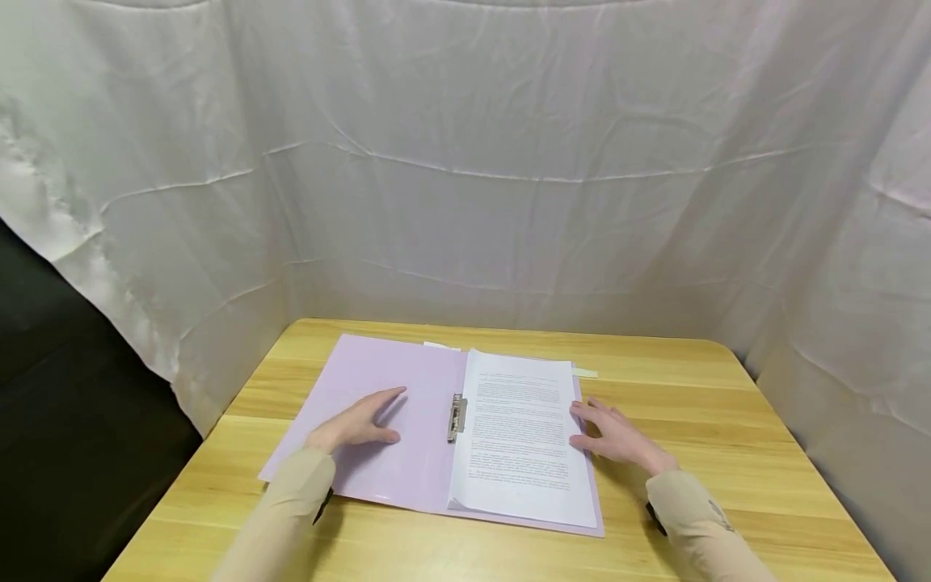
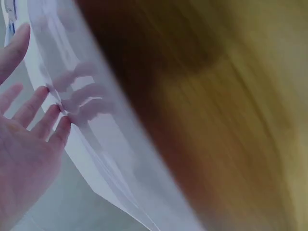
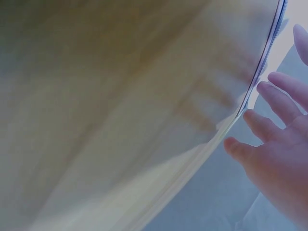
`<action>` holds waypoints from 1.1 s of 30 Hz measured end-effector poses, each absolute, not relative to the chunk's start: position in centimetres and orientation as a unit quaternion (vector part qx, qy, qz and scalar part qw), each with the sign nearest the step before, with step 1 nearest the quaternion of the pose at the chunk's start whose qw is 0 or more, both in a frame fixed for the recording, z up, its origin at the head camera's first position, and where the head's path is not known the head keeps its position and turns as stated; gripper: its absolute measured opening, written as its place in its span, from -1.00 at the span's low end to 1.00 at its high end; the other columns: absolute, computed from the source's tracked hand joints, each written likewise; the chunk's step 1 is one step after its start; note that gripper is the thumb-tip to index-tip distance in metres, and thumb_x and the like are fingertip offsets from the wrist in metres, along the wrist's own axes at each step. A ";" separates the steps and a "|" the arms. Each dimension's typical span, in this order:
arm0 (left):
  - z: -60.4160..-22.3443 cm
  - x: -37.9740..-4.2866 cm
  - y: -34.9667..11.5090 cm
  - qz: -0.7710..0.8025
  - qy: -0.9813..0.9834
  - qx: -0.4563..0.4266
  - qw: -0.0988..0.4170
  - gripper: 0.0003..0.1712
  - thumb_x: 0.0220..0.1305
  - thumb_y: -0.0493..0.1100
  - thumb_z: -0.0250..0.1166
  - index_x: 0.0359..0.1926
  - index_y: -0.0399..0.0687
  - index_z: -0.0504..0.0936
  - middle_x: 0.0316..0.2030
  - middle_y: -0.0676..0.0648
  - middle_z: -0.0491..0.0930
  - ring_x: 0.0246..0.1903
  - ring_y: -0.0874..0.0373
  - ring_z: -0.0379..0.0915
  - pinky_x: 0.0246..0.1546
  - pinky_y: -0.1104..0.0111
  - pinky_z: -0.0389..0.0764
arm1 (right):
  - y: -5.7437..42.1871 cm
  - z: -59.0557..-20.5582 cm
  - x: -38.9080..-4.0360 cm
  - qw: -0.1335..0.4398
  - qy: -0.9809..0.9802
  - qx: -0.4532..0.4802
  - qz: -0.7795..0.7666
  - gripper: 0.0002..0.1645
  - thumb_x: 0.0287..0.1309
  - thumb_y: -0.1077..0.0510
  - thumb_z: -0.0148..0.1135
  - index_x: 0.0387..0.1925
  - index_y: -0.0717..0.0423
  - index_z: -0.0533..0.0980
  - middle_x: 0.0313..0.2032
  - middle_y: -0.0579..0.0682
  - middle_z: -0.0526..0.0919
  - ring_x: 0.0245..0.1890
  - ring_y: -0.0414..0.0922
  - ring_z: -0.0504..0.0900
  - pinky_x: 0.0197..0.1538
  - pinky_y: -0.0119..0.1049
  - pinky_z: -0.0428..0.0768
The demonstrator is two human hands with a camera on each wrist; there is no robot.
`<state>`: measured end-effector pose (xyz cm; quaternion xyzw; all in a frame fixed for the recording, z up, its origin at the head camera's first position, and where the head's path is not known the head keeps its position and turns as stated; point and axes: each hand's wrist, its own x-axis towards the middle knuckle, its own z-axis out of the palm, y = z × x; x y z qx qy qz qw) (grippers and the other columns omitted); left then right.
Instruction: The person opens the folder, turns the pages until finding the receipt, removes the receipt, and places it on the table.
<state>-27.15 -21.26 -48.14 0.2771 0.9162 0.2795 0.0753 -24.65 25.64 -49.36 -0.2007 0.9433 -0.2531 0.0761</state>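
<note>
A lilac folder (image 1: 407, 477) lies spread open on the wooden table, with a metal clip (image 1: 457, 418) near its spine. On its right half rests a stack of printed paper (image 1: 520, 440). My left hand (image 1: 360, 424) is over the bare left cover, fingers extended and thumb apart, gripping nothing. At the right edge of the paper is my right hand (image 1: 614, 434), its fingers loosely spread at the folder's rim. Both wrist views show the hands (image 2: 33, 139) (image 3: 274, 130) with fingers apart near the folder's edge; whether the fingertips touch it is hard to tell.
The wooden table (image 1: 669, 388) has rounded far corners. Pale tabs (image 1: 586, 373) stick out past the folder's top and right edges. A grey-white curtain (image 1: 494, 202) hangs behind the table and along both sides; a black area (image 1: 65, 420) shows at the left.
</note>
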 end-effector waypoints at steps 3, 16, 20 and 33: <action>-48.3 -27.6 -20.5 0.281 0.914 0.278 0.092 0.08 0.06 -0.13 0.55 0.47 -0.42 0.18 0.44 -0.47 0.21 0.44 -0.44 0.12 0.49 -0.22 0.13 | 25.6 -49.4 -24.8 0.079 0.942 -0.205 -0.254 -0.22 0.35 -0.04 0.25 0.40 0.36 0.31 0.45 0.40 0.26 0.49 0.46 0.06 0.47 0.48 -0.01; -47.2 -27.6 -18.7 0.268 0.917 0.239 0.172 0.21 0.01 -0.10 0.60 0.54 -0.30 0.06 0.53 -0.43 0.02 0.53 -0.42 -0.11 0.55 -0.21 -0.04 | 25.0 -49.2 -25.5 0.101 0.934 -0.209 -0.271 -0.20 0.35 -0.07 0.25 0.41 0.33 0.31 0.45 0.47 0.20 0.49 0.49 0.01 0.47 0.49 -0.07; -47.1 -27.7 -17.9 0.231 0.930 0.235 0.162 0.24 -0.03 -0.01 0.61 0.55 -0.24 0.09 0.50 -0.43 0.09 0.51 -0.39 0.00 0.54 -0.19 0.04 | 25.4 -49.1 -25.6 0.108 0.936 -0.192 -0.273 -0.20 0.34 -0.08 0.26 0.41 0.30 0.32 0.45 0.51 0.16 0.48 0.50 0.02 0.46 0.50 -0.07; -47.7 -26.5 -15.4 0.117 0.942 0.275 0.153 0.20 0.06 0.29 0.49 0.57 -0.03 0.10 0.46 -0.29 0.21 0.50 -0.23 0.08 0.59 -0.09 0.00 | 27.4 -49.0 -25.4 0.061 0.949 -0.179 -0.254 -0.33 0.33 -0.02 0.26 0.32 0.31 0.43 0.34 0.58 0.31 0.34 0.53 0.30 0.33 0.46 0.30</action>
